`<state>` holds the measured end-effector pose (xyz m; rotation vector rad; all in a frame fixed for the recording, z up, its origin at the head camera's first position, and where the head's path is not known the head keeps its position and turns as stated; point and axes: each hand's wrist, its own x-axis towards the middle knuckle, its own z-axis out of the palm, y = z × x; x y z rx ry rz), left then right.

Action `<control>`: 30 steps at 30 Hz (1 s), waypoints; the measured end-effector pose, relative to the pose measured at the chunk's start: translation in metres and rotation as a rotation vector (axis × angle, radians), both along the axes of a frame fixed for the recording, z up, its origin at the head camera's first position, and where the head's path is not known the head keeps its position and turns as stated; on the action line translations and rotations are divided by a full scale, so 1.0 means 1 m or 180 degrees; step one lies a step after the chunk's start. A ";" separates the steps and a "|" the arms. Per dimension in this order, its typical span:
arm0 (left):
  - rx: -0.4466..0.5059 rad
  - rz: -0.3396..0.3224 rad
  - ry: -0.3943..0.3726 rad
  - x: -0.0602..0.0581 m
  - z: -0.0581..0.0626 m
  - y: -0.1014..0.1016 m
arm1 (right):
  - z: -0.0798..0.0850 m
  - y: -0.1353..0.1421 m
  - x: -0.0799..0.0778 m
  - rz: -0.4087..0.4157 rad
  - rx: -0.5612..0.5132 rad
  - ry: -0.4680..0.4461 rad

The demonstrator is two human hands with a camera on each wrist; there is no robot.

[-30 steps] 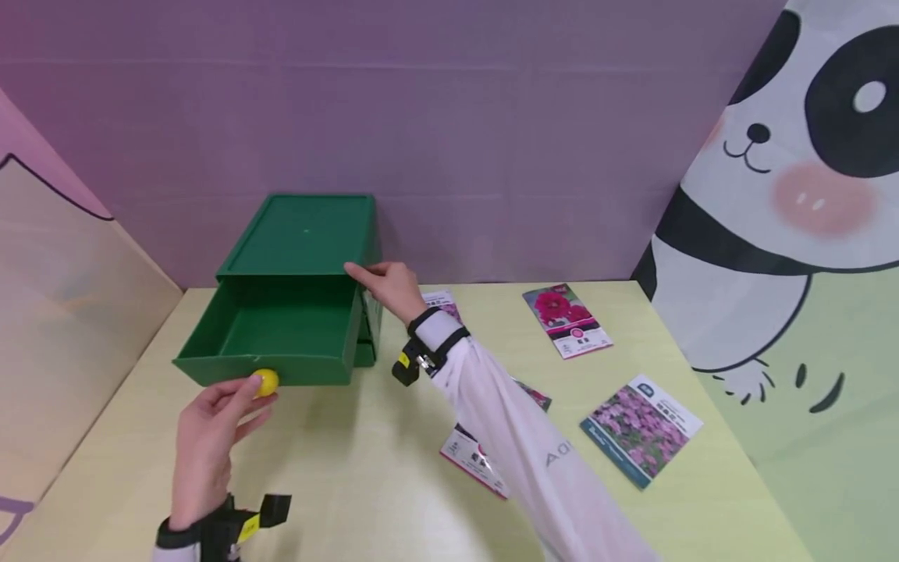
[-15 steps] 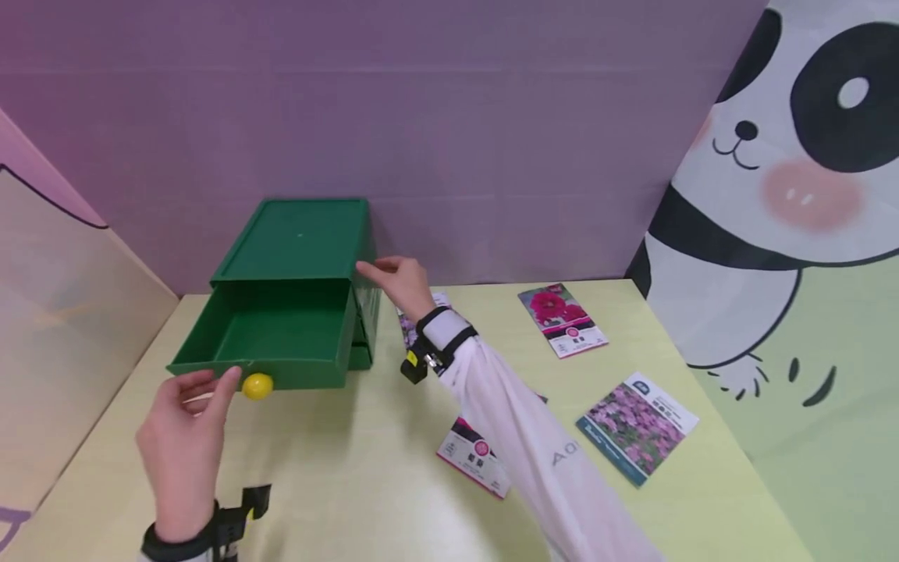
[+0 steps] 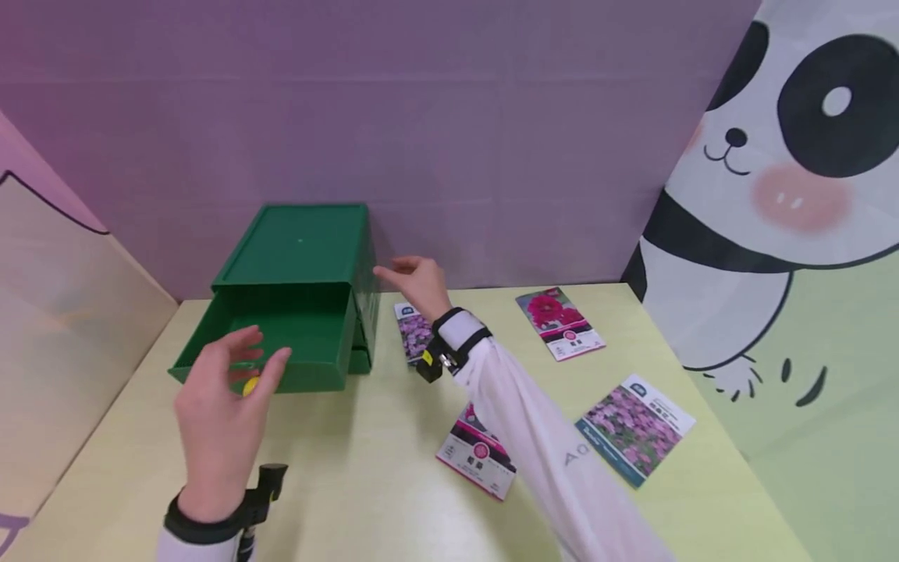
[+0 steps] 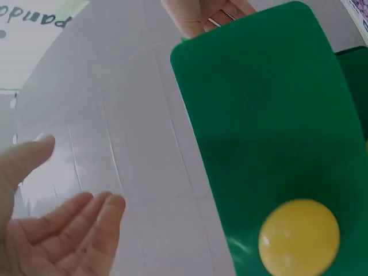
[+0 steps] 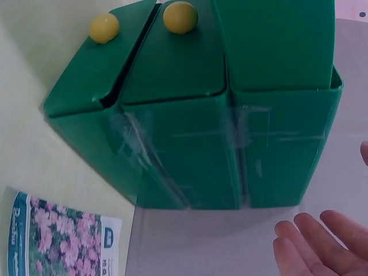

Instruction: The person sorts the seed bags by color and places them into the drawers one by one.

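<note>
A green drawer cabinet (image 3: pixel 298 246) stands at the back left of the table, its top drawer (image 3: pixel 309 376) pulled out and bare inside as far as I can see. The drawer's round yellow knob (image 4: pixel 299 238) shows fully in the left wrist view; in the head view my fingers mostly hide it. My left hand (image 3: pixel 221 417) hovers before the drawer front, thumb and fingers apart, holding nothing. To the right of the cabinet my right hand (image 3: pixel 423 287) hangs in the air, fingers loosely bent, touching nothing. The right wrist view shows two lower drawers (image 5: pixel 175 63) pushed in, each with a yellow knob.
Flat flower-picture packets lie on the pale table (image 3: pixel 365 484): a purple one (image 3: pixel 413 332) beside the cabinet, a red one (image 3: pixel 559 321) at the back, a large purple one (image 3: pixel 635 429) at right, and one (image 3: pixel 481 460) partly under my right forearm. A purple wall (image 3: pixel 435 140) rises behind.
My left hand has let go of the yellow knob and spread its fingers. The right hand has left the cabinet's top edge and moved right. The drawer stays out.
</note>
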<state>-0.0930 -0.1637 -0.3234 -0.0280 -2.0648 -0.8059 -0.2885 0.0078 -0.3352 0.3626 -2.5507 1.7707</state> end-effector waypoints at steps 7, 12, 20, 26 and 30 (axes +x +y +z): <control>-0.0538 -0.0614 0.0106 -0.008 0.001 0.014 | -0.004 0.018 -0.006 -0.0074 -0.0013 -0.0038; -0.0787 -0.0635 0.0117 -0.015 0.000 0.026 | -0.009 0.032 -0.011 -0.0192 -0.0053 -0.0040; -0.1054 -0.0608 -0.0020 -0.031 -0.005 0.038 | -0.014 0.043 -0.013 -0.0324 0.0068 -0.0067; -0.1236 -0.0685 -0.0190 -0.040 -0.010 0.051 | -0.019 0.054 -0.013 -0.0375 0.0151 -0.0024; -0.1270 -0.0695 -0.0384 -0.046 -0.017 0.060 | -0.024 0.060 -0.014 -0.0424 0.0161 0.0012</control>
